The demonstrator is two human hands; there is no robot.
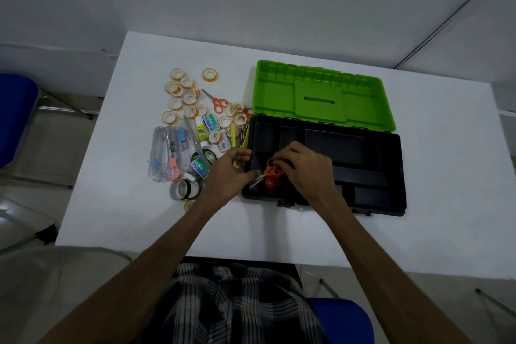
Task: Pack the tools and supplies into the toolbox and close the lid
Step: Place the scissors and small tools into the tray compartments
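You're lowering orange scissors (272, 172) into toolbox (371, 173) at 9 o'clock w/ right hand (305, 169) fingers gripping handles; left hand (227, 169) loose. Light, stiff, pointy — keep hold at loops.

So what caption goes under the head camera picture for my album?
Right hand lowers orange-handled scissors into the open black toolbox beside its green lid.

From where I'm watching, the toolbox (363, 165) tray looks like matt black plastic, and its lid (321, 95) at 12 o'clock is smoother, slightly shiny green plastic. The scissors (268, 173) have glossy orange plastic handles and bare metal blades. Over at 9 o'clock the tape rolls (181, 92) look clear and glossy on a matt white table (446, 176).
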